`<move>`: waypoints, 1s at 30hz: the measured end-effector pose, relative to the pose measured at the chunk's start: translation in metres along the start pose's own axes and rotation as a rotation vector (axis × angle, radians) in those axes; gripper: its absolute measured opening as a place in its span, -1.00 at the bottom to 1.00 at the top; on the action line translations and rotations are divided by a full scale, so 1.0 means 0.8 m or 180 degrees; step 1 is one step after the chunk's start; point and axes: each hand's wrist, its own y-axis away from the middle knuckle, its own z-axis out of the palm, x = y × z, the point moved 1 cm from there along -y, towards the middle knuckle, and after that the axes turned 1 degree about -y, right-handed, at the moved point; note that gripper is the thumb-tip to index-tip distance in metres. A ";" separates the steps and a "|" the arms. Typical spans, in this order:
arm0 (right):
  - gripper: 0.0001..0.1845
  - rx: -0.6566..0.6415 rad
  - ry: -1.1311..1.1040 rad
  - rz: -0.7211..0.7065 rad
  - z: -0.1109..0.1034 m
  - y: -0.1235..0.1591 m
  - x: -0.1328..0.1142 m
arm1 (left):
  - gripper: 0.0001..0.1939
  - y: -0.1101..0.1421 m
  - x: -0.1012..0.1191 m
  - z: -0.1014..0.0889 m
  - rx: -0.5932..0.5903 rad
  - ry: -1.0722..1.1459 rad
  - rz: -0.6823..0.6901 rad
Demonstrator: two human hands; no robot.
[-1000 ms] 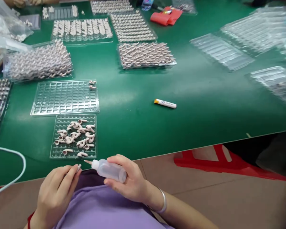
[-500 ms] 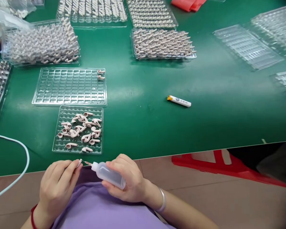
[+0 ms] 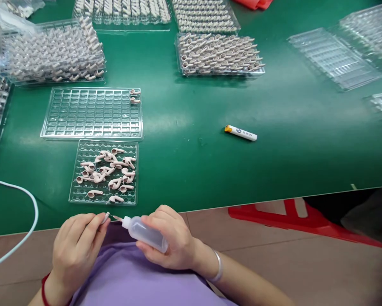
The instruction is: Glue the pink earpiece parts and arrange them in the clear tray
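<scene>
My right hand [image 3: 171,240] is wrapped round a small clear squeeze bottle [image 3: 144,233], its thin nozzle pointing left. My left hand [image 3: 77,244] pinches a tiny pale part [image 3: 105,217] right at the nozzle tip, below the table's near edge. Just beyond my hands, a small clear tray [image 3: 79,197] holds several loose pink curved parts [image 3: 108,172]. Behind it lies a larger clear grid tray [image 3: 91,112], with two pink parts [image 3: 134,96] in its far right corner.
Several trays packed with pink parts [image 3: 218,55] stand at the back of the green table [image 3: 193,165]. Empty clear trays [image 3: 334,57] lie at the right. There is a white tube [image 3: 241,133] mid-table, a white cable [image 3: 18,204] at the left and a red stool [image 3: 292,219] below the table's edge.
The view has tilted and shifted, so the table items sit lower and further right than a second ago. Both hands hold the same pose, the part staying at the nozzle.
</scene>
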 end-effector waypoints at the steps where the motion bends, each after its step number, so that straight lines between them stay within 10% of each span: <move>1: -0.53 0.0024 0.0000 -0.0018 0.000 0.000 0.000 | -0.70 0.001 0.000 0.000 0.0012 -0.0001 0.0001; 30: -0.47 0.0054 -0.0171 -0.0016 -0.003 0.004 0.002 | -0.69 0.001 -0.001 0.003 0.0039 0.0100 -0.0119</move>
